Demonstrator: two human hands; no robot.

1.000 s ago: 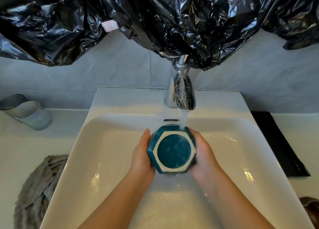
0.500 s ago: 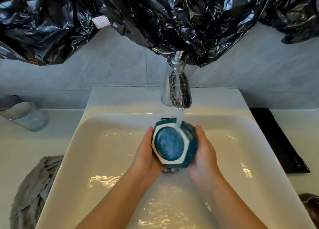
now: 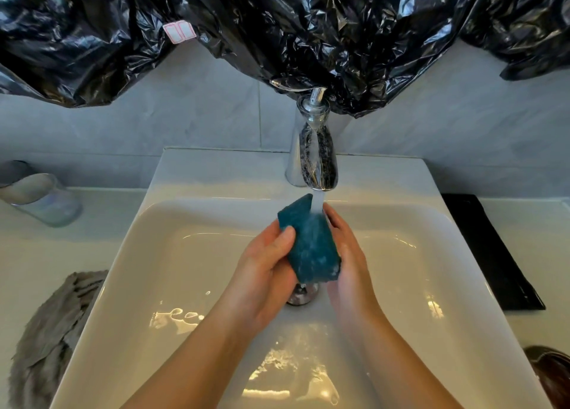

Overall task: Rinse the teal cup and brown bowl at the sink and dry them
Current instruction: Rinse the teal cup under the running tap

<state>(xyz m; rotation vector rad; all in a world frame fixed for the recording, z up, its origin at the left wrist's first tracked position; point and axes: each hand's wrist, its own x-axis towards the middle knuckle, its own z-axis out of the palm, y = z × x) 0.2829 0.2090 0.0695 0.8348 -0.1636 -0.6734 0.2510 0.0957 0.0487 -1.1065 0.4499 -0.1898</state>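
Note:
The teal cup point(image 3: 310, 245) lies on its side over the white sink point(image 3: 172, 254), its faceted side wall facing me. Water from the chrome tap point(image 3: 316, 158) runs onto its upper edge. My left hand point(image 3: 265, 266) holds the cup from the left with the thumb on its side. Pressed flat against the cup's right side is my right hand point(image 3: 348, 254). The brown bowl point(image 3: 552, 374) shows only partly at the bottom right corner, on the counter.
A grey cloth point(image 3: 52, 331) lies crumpled on the counter left of the sink. A glass tumbler point(image 3: 43, 198) stands at the far left. A black tray point(image 3: 490, 251) lies right of the sink. Black plastic sheeting point(image 3: 277, 29) hangs above the tap. The drain point(image 3: 300, 294) is under the cup.
The cup has been turned between both hands: its round base faced me before, now its side wall does. The water keeps running.

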